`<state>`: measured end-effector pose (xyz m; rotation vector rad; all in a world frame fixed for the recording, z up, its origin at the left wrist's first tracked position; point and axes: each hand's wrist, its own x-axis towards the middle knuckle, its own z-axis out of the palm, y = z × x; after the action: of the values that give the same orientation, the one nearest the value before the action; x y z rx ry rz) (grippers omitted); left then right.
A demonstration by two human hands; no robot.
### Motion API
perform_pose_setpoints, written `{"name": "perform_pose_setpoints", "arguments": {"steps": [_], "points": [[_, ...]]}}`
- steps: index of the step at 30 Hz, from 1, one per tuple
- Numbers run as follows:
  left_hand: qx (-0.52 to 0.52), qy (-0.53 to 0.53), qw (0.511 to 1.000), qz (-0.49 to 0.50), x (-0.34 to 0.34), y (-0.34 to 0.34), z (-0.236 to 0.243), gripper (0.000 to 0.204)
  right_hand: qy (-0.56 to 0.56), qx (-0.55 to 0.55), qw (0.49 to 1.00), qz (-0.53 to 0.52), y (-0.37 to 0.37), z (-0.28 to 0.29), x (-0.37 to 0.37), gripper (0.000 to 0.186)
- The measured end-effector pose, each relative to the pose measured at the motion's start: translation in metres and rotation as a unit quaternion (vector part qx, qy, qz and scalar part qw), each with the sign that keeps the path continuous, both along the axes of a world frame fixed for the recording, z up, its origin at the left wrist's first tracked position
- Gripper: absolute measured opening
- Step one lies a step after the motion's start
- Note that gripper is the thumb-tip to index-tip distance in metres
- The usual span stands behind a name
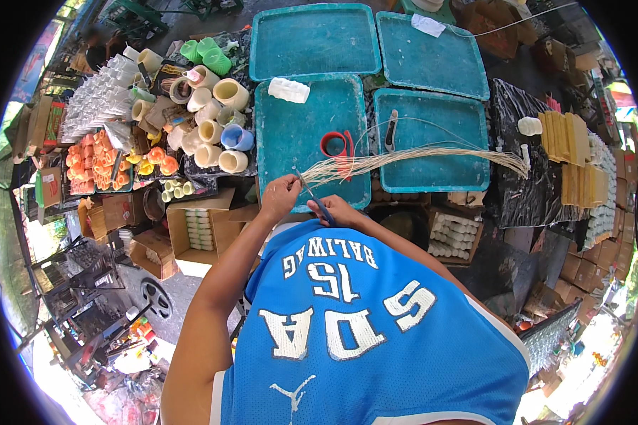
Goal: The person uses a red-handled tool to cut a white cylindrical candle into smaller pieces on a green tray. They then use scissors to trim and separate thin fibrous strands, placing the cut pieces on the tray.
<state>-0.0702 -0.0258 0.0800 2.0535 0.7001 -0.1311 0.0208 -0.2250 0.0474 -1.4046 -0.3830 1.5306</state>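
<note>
My left hand [280,196] is closed on the near left end of a long bundle of thin pale cords [418,154], which look like candle wicks. The bundle stretches right across two trays to a black-covered table. My right hand [340,211] grips scissors [320,205] with dark handles, just in front of my chest. Their blades point up and left to the cord end beside my left hand. Whether the blades are closed on the cords I cannot tell. A red ring-shaped thing [332,144] and a black-handled cutter [390,131] lie close behind the bundle.
Teal trays [314,42] cover the middle of the table. A white ribbed roll [288,90] lies on one. Cream cylinders [230,93], a blue one [237,137] and orange pieces [169,166] crowd the left. Yellow slabs [567,138] stand at right. Cardboard boxes [198,228] sit below.
</note>
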Motion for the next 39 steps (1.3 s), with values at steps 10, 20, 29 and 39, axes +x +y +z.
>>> {"name": "perform_pose_setpoints", "arguments": {"steps": [10,20,29,39], "points": [[0.003,0.004,1.000,0.002,0.001,0.011,0.007,0.030,-0.105,-0.024,0.994,0.035,-0.010,0.005,-0.002,0.055],[0.020,0.038,0.998,-0.042,0.002,0.005,0.019,0.030,0.013,0.005,1.000,0.000,-0.002,0.004,0.000,0.058],[0.042,0.014,0.998,-0.037,-0.004,0.013,0.011,0.030,-0.128,-0.019,0.991,0.040,-0.003,0.011,-0.001,0.061],[0.037,0.024,0.998,-0.044,-0.005,0.010,0.015,0.029,-0.011,0.003,0.999,0.034,0.000,0.002,0.001,0.065]]}}
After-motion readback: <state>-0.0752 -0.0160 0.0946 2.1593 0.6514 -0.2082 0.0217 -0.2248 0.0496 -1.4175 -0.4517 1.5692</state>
